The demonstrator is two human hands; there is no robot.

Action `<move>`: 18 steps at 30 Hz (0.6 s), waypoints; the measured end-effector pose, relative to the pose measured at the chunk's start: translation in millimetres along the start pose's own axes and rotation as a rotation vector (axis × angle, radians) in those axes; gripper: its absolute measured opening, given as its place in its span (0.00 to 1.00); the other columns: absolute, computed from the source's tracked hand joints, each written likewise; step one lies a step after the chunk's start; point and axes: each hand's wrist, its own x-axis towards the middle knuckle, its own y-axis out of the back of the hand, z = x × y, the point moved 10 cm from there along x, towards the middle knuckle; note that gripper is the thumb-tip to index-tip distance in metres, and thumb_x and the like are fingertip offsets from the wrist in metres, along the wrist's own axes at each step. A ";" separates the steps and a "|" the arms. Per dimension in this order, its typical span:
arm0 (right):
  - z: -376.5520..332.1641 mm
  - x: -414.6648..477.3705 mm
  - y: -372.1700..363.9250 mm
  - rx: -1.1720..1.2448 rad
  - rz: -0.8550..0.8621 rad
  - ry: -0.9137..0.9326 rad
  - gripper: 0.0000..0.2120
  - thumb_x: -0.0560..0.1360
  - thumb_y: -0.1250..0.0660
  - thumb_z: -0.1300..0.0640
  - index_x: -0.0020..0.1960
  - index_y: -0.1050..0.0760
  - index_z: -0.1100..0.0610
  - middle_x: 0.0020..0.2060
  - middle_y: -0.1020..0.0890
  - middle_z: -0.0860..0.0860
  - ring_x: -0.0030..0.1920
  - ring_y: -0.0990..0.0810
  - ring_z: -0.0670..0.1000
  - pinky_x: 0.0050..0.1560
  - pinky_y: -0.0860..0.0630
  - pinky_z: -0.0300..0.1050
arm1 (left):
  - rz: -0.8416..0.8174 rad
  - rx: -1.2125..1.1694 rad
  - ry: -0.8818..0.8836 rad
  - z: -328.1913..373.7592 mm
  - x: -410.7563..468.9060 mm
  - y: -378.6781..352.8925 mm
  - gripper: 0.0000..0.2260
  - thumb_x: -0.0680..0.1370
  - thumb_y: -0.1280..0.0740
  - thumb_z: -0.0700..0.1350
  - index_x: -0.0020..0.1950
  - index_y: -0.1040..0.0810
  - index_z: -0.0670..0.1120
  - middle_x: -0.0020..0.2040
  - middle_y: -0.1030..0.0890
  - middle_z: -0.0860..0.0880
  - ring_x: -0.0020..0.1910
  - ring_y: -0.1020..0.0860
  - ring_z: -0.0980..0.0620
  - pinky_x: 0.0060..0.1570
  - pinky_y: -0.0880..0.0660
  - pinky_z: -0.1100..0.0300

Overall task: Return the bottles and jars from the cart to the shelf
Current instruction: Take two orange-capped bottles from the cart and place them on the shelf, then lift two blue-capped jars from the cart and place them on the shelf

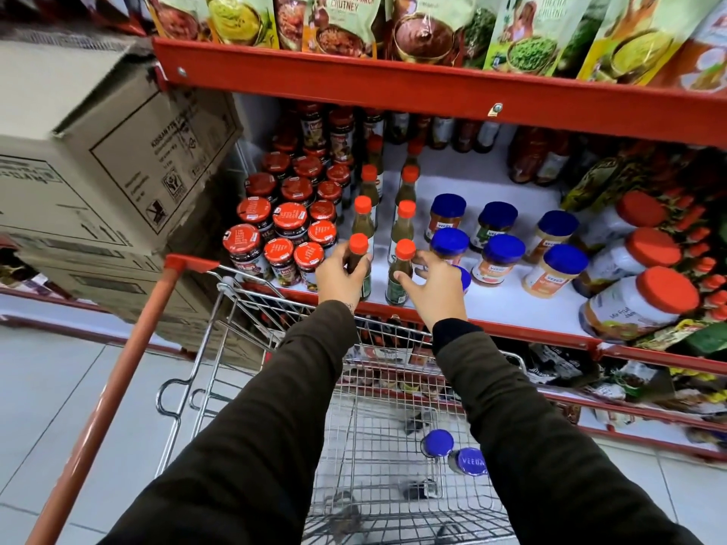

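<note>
Red steel shelf (511, 328), white deck: two rows of orange-capped green bottles beside red-lidded jars (275, 230). Wire cart (220, 348) below, holding two blue-lidded jars (452, 452). Left hand (340, 275) grasps the front-left bottle (358, 255); right hand (434, 287) grasps the front-right bottle (402, 271), both standing at the shelf edge.

Two dark olive-brown long sleeves (251, 446), black inner cuff (452, 330)

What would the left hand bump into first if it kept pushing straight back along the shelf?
Probably the next orange-capped bottle in the same row, right behind the bottle that the left hand grips. Depth is hard to judge here.
</note>
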 end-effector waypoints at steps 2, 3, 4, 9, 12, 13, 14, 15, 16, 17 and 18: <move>3.6 -7.2 4.2 0.035 0.011 0.000 0.22 0.75 0.26 0.54 0.67 0.25 0.55 0.61 0.17 0.54 0.58 0.17 0.55 0.62 0.20 0.56 | 0.007 -0.022 0.038 -8.7 -4.3 -2.7 0.17 0.77 0.30 0.48 0.63 0.22 0.45 0.57 0.16 0.46 0.58 0.19 0.47 0.62 0.23 0.47; 5.2 -12.1 7.6 0.056 0.021 0.005 0.22 0.75 0.26 0.54 0.67 0.26 0.54 0.61 0.17 0.53 0.54 0.16 0.53 0.59 0.18 0.54 | 0.021 -0.029 0.057 -14.9 -6.8 -3.6 0.20 0.76 0.30 0.50 0.67 0.25 0.46 0.62 0.18 0.47 0.62 0.21 0.48 0.65 0.25 0.46; 6.3 -17.9 11.2 0.072 0.030 0.019 0.21 0.76 0.27 0.54 0.67 0.26 0.53 0.59 0.18 0.52 0.49 0.16 0.51 0.56 0.18 0.52 | 0.040 -0.032 0.069 -18.5 -11.5 -3.5 0.24 0.76 0.30 0.51 0.70 0.27 0.47 0.66 0.21 0.47 0.66 0.23 0.49 0.68 0.27 0.45; 20.9 -50.6 19.5 -0.002 0.029 0.130 0.15 0.78 0.32 0.53 0.65 0.26 0.53 0.55 0.21 0.52 0.48 0.21 0.52 0.54 0.20 0.53 | 0.176 -0.092 0.015 -17.2 -63.2 -0.4 0.21 0.77 0.31 0.46 0.69 0.30 0.47 0.67 0.26 0.47 0.63 0.27 0.52 0.64 0.25 0.46; 49.8 -66.3 14.0 -0.065 -0.043 0.135 0.17 0.80 0.34 0.50 0.67 0.27 0.53 0.65 0.23 0.52 0.64 0.24 0.53 0.63 0.24 0.50 | 0.139 -0.043 0.002 -30.9 -97.7 -18.9 0.19 0.79 0.33 0.48 0.69 0.30 0.49 0.65 0.27 0.50 0.62 0.26 0.53 0.61 0.23 0.46; 61.2 -71.8 13.3 -0.090 -0.064 0.135 0.18 0.80 0.35 0.49 0.69 0.27 0.53 0.67 0.24 0.52 0.66 0.25 0.53 0.66 0.26 0.50 | 0.097 -0.017 0.015 -40.0 -107.8 -30.0 0.19 0.80 0.34 0.49 0.70 0.30 0.49 0.65 0.27 0.50 0.60 0.25 0.58 0.60 0.22 0.51; 74.7 -77.9 12.1 -0.115 -0.085 0.132 0.19 0.81 0.35 0.49 0.70 0.28 0.52 0.68 0.26 0.52 0.68 0.27 0.53 0.68 0.27 0.49 | 0.045 0.008 0.031 -47.5 -119.0 -41.8 0.19 0.80 0.35 0.49 0.71 0.30 0.50 0.67 0.28 0.50 0.57 0.26 0.66 0.57 0.22 0.58; 88.7 -83.5 10.8 -0.140 -0.106 0.122 0.20 0.81 0.35 0.49 0.71 0.29 0.52 0.70 0.27 0.52 0.69 0.28 0.53 0.69 0.28 0.50 | -0.006 0.042 0.046 -55.3 -128.5 -52.1 0.19 0.80 0.35 0.48 0.72 0.30 0.49 0.68 0.29 0.49 0.54 0.28 0.71 0.56 0.24 0.63; 105.8 -89.5 9.8 -0.163 -0.132 0.094 0.21 0.81 0.35 0.49 0.72 0.30 0.53 0.71 0.28 0.52 0.70 0.29 0.53 0.71 0.29 0.50 | -0.058 0.085 0.055 -61.7 -139.0 -63.7 0.20 0.80 0.36 0.48 0.72 0.30 0.49 0.69 0.29 0.47 0.56 0.29 0.72 0.59 0.26 0.63; 124.7 -95.0 8.8 -0.185 -0.160 0.056 0.22 0.81 0.36 0.48 0.73 0.31 0.53 0.72 0.30 0.52 0.71 0.29 0.53 0.72 0.29 0.51 | -0.111 0.126 0.065 -70.5 -148.4 -76.3 0.20 0.80 0.36 0.48 0.72 0.30 0.49 0.70 0.29 0.46 0.61 0.28 0.66 0.65 0.28 0.58; 144.4 -101.6 7.3 -0.204 -0.196 0.015 0.23 0.81 0.36 0.47 0.74 0.32 0.53 0.73 0.31 0.52 0.72 0.29 0.54 0.72 0.29 0.53 | -0.168 0.157 0.084 -79.7 -158.1 -88.6 0.20 0.80 0.36 0.48 0.73 0.30 0.49 0.72 0.31 0.45 0.67 0.29 0.56 0.69 0.30 0.53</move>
